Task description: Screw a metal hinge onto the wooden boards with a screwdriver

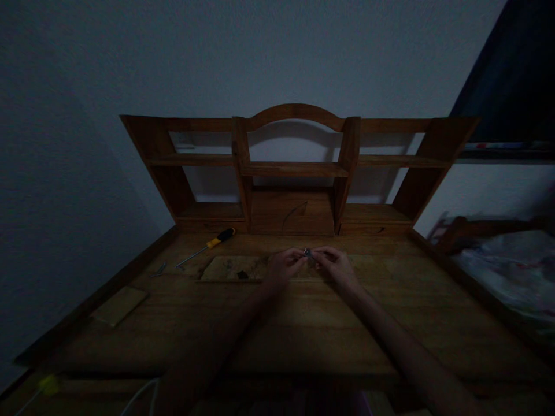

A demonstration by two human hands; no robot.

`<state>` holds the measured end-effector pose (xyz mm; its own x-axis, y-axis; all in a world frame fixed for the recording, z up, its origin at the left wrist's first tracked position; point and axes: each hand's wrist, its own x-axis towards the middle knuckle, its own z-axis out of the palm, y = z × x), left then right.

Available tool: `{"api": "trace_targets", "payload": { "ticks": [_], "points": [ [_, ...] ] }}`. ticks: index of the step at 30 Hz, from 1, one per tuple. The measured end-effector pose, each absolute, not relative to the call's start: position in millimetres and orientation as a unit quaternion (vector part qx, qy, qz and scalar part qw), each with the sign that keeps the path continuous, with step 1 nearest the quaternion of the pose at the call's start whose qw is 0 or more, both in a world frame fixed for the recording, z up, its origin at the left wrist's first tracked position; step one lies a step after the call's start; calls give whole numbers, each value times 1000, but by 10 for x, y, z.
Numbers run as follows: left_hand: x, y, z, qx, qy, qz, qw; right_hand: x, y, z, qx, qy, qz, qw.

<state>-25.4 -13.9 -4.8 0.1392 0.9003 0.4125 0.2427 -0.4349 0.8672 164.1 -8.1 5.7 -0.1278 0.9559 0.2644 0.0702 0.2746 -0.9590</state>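
Over the middle of the wooden desk, my left hand [285,267] and my right hand [336,267] meet fingertip to fingertip. Between them is a small shiny metal piece [307,252], pinched from both sides; it is too small and dim to name its kind. Beneath the hands lies a long, thin wooden strip [219,268] with a stained surface, partly hidden by them. A small dark scrap [243,275] rests on its left part. Left of the strip are a screwdriver [212,242] with a yellow and black handle and some small metal pieces [159,269].
A tan flat rectangular piece [120,305] lies at the desk's left. Along the back stands a wooden shelf unit [295,169] against the wall. Raised edges border the desk [303,335]. Clear plastic wrapping [511,266] lies beyond the right edge. The light is dim.
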Motion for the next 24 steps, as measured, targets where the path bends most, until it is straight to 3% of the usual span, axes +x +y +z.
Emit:
{"api": "trace_targets", "payload": {
  "ticks": [4, 10, 15, 24],
  "points": [
    [-291, -204, 66, 685, 461, 482, 291, 1660, -74, 43, -390, -588, 515, 487],
    [-375, -145, 75, 638, 526, 489, 277, 1687, -109, 48, -401, -667, 517, 356],
    [-412, -57, -36, 647, 550, 468, 246, 1680, -85, -13, -402, -690, 493, 347],
    [-548, 65, -106, 749, 431, 388, 320, 1681, -36, -142, -413, -694, 470, 356]
  ]
}}
